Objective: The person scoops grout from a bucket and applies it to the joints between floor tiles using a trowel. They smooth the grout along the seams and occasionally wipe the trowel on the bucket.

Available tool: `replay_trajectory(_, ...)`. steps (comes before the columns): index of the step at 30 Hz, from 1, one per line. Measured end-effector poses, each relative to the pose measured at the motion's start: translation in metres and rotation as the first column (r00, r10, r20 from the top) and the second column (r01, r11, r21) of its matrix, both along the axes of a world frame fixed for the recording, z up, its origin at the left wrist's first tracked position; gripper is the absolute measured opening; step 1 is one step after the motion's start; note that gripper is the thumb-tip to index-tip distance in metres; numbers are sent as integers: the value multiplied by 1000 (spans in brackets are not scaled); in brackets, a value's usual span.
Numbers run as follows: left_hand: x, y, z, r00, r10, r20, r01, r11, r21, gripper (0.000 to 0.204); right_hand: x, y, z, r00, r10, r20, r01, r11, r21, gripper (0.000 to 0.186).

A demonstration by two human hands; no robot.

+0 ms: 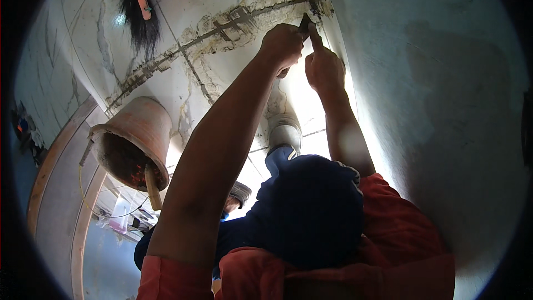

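At the upper middle, close to the wall, my left hand (pixel 282 47) is closed round a small dark flat scraper-like tool (pixel 304 24). Its dark tip points up and away from me. My right hand (pixel 325 68) is beside it, index finger stretched out against the tool and the other fingers curled; whether anything is inside them is hidden. Both hands are over pale marbled floor tiles (pixel 166 86). Dark, rough grout (pixel 239 18) is smeared along the tile joint just beyond my hands.
A dirty, pale reddish bucket (pixel 152 119) stands tilted in view on the left, with a wooden handle (pixel 151 188) sticking out. A black-bristled brush (pixel 141 22) lies at the upper left. A pale wall (pixel 400 78) rises along the right. Wooden edging (pixel 55 161) curves at the far left.
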State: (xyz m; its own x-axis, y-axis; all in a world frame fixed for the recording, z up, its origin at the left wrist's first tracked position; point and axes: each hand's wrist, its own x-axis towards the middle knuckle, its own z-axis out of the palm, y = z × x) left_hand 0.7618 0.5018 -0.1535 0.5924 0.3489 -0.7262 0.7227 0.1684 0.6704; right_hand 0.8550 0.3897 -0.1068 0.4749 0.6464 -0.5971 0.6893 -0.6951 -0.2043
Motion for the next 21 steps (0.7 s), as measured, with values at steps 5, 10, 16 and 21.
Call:
replay_trajectory(5, 9, 8, 21, 997, 58, -60, -62, 996, -66, 27, -4, 6, -1, 992, -117, 51, 122, 986, -111, 80)
replay_trajectory(10, -17, 11, 29, 947, 318, -38, -318, 917, -240, 25, -7, 10, -5, 995, -96, 41, 99, 992, -81, 81)
replay_trajectory(16, -31, 16, 58, 945, 305, -116, -326, 895, -305, 27, -4, 35, 4, 987, -156, 31, 159, 974, -164, 78)
replay_trajectory(21, -39, 10, 65, 935, 338, -109, -355, 899, -257, 26, -4, 23, -3, 989, -131, 69, 137, 986, -98, 75)
